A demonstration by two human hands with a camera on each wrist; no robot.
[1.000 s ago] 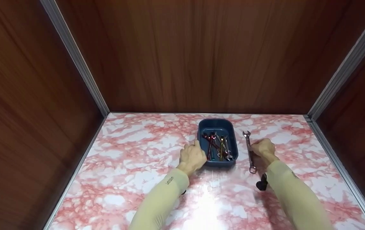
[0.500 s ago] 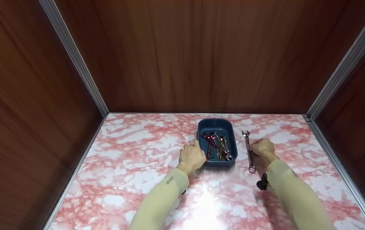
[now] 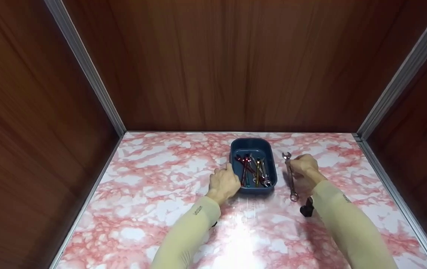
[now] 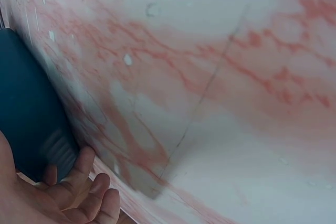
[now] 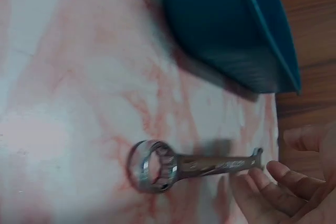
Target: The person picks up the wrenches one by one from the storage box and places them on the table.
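Observation:
My left hand point(image 3: 224, 184) holds the near left side of a dark blue bin point(image 3: 255, 189); in the left wrist view its fingers point(image 4: 86, 162) lie bent by the bin's outer wall, and the thumb's hold is hidden. Inside the bin lie several wrenches point(image 3: 257, 173) in red, gold, teal and silver. Right of the bin is a silver combination wrench point(image 3: 291, 183), open end away, ring end point(image 5: 148, 166) near. My right hand point(image 3: 305, 166) reaches to its upper shank with fingertips at or touching it. In the right wrist view the thumb point(image 5: 303, 137) stands apart from the fingers.
The table top point(image 3: 153, 175) has a red and white marbled pattern. Brown wood-grain panels point(image 3: 217, 74) with grey metal corner strips enclose it at the back and both sides. Glare falls on the near middle of the table.
My right hand has moved along the wrench from mid-shank toward its open end, with its fingers now over the upper shank. The left hand and bin hold their place.

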